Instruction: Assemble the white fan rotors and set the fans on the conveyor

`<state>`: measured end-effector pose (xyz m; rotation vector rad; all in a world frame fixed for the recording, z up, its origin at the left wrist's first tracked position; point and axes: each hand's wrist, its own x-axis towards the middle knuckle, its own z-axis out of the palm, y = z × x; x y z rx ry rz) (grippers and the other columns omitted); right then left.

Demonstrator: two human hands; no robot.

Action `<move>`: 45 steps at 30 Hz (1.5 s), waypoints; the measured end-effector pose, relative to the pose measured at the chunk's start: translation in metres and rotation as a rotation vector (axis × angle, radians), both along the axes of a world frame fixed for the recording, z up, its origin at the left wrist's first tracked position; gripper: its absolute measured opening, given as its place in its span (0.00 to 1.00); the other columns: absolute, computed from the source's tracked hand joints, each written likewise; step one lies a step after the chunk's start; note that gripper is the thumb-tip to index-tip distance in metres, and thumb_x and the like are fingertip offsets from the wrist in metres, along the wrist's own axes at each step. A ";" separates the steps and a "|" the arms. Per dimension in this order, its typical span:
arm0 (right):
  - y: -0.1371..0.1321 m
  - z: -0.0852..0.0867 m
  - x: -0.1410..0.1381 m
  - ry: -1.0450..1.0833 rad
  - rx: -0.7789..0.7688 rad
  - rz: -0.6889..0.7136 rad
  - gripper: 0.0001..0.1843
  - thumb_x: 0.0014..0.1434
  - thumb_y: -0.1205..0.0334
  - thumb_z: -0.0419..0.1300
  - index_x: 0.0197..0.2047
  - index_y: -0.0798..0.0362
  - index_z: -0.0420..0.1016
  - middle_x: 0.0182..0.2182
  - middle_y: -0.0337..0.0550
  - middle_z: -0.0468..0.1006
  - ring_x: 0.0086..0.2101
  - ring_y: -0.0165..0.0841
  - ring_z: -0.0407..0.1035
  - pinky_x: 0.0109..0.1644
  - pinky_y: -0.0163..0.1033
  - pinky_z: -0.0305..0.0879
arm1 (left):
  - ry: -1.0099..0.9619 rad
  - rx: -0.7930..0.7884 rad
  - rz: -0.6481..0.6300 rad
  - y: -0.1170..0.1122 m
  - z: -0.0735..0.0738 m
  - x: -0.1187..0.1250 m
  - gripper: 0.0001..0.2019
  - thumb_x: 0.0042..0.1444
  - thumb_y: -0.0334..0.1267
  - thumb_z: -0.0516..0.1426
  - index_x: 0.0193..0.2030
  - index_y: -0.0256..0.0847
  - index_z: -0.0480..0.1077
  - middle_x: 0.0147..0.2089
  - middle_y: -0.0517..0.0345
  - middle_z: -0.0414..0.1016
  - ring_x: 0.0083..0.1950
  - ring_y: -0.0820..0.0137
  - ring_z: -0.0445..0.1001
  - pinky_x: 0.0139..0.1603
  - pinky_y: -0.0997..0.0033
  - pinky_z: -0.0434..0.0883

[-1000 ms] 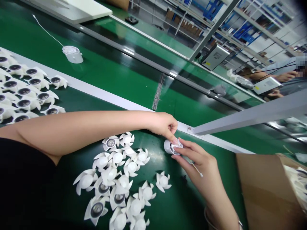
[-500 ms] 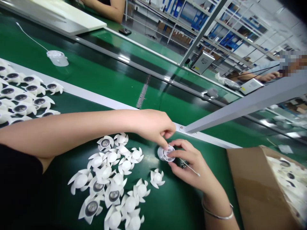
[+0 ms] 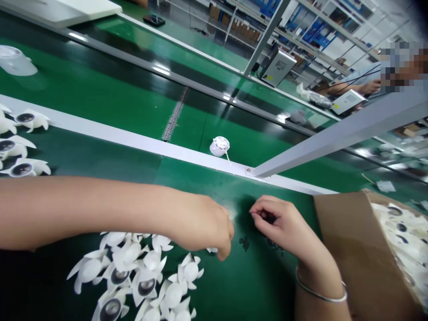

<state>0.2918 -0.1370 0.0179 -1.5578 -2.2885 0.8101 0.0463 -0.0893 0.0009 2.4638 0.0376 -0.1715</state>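
Observation:
My left hand (image 3: pixel 210 227) reaches over the bench with its fingers bent downward. A bit of a white fan impeller (image 3: pixel 211 250) shows just under it; whether the fingers grip it is hidden. To the right, my right hand (image 3: pixel 279 223) is closed in a pinch, thumb against forefinger; anything between the tips is too small to make out. Small dark parts (image 3: pixel 244 243) lie on the bench between the hands. Many white impellers (image 3: pixel 173 294) are heaped below my left arm. Past the white rail stands a round white housing (image 3: pixel 219 147) with a short wire.
A cardboard box (image 3: pixel 344 249) of white parts stands at the right. A slanting metal post (image 3: pixel 321 142) rises from the rail (image 3: pixel 133 143). More impellers (image 3: pixel 25 167) and another white housing (image 3: pixel 16 61) are at the left. A person's hand (image 3: pixel 371 87) shows far right.
The wired housing has left my hands and now sits beyond the rail. My left hand has come down toward the lone impeller. My right hand has closed into a pinch. The view has shifted.

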 end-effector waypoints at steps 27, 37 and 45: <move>-0.028 0.000 -0.017 -0.458 -0.003 0.066 0.09 0.50 0.74 0.60 0.24 0.50 0.75 0.25 0.35 0.75 0.22 0.28 0.66 0.26 0.36 0.53 | -0.027 0.000 0.474 0.062 0.011 -0.009 0.24 0.47 0.50 0.68 0.50 0.44 0.75 0.49 0.58 0.77 0.42 0.68 0.73 0.35 0.73 0.62; -0.015 -0.005 -0.032 -0.155 0.173 0.101 0.07 0.56 0.71 0.57 0.31 0.52 0.74 0.27 0.37 0.73 0.28 0.29 0.66 0.34 0.35 0.59 | 0.012 -0.155 0.304 0.045 0.010 -0.001 0.31 0.46 0.35 0.69 0.58 0.51 0.68 0.52 0.65 0.80 0.38 0.71 0.75 0.32 0.72 0.61; -0.016 -0.011 -0.027 -0.291 0.141 0.134 0.08 0.59 0.71 0.57 0.33 0.51 0.77 0.29 0.38 0.76 0.30 0.31 0.70 0.34 0.36 0.60 | -0.023 -0.261 0.287 0.051 0.003 -0.003 0.30 0.45 0.33 0.69 0.55 0.47 0.67 0.50 0.66 0.81 0.36 0.73 0.76 0.33 0.73 0.64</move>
